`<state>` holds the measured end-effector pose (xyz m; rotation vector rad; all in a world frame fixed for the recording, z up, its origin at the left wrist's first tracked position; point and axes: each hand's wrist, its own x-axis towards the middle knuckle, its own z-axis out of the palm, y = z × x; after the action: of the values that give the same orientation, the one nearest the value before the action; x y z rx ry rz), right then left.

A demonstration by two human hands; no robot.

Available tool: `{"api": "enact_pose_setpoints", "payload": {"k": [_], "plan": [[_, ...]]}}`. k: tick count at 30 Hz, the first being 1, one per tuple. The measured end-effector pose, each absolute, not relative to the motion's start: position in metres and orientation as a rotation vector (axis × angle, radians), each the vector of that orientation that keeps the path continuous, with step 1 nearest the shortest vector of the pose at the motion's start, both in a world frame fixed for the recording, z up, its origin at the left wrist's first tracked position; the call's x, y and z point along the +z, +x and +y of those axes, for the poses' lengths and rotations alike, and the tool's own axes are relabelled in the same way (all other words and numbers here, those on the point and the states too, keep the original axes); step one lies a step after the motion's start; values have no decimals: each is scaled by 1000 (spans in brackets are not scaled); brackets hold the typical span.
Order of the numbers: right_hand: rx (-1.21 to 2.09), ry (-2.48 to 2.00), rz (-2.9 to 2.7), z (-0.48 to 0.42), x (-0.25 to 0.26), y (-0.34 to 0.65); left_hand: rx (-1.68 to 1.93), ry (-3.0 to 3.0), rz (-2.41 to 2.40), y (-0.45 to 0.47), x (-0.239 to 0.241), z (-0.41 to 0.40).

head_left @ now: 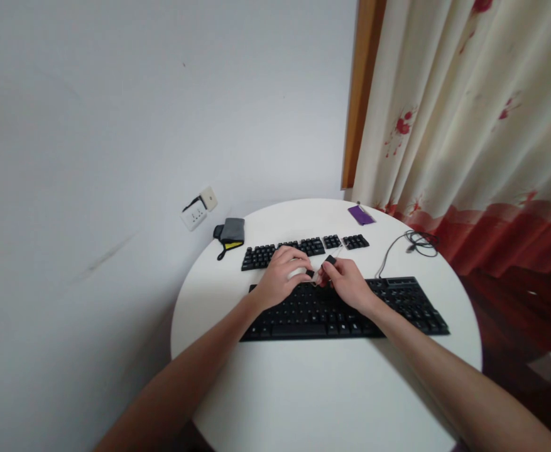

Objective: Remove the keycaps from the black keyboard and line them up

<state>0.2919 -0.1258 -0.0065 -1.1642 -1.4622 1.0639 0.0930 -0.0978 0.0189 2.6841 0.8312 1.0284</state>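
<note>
Over the black keyboard, my hands meet close together. Between the thumb and fingers of my left hand is a small black keycap. My right hand pinches a keycap puller with a dark handle and thin wires, which reach toward the keycap. The upper left part of the keyboard shows bare switch posts, while keys remain along its bottom row and on the right. Behind it lie loose black keycaps in rows, with two smaller groups, one of them a block of keycaps, to their right.
All this lies on a round white table. A grey pouch with a strap sits at its back left edge, and a purple packet at the back right. The coiled keyboard cable rests near the right edge. Wall and curtain stand behind.
</note>
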Motion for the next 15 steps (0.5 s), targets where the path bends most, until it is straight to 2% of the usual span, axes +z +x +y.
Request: {"api": "enact_pose_setpoints", "payload": {"k": [3, 6, 15], "plan": [[1041, -1240, -1435, -125, -5, 294, 1067, 2642, 998, 89, 34, -80], [1017, -1243, -1405, -124, -5, 296, 952, 2712, 1191, 82, 36, -58], [963, -1179, -1408, -118, -13, 300, 628, 2806, 1274, 62, -15, -28]]}}
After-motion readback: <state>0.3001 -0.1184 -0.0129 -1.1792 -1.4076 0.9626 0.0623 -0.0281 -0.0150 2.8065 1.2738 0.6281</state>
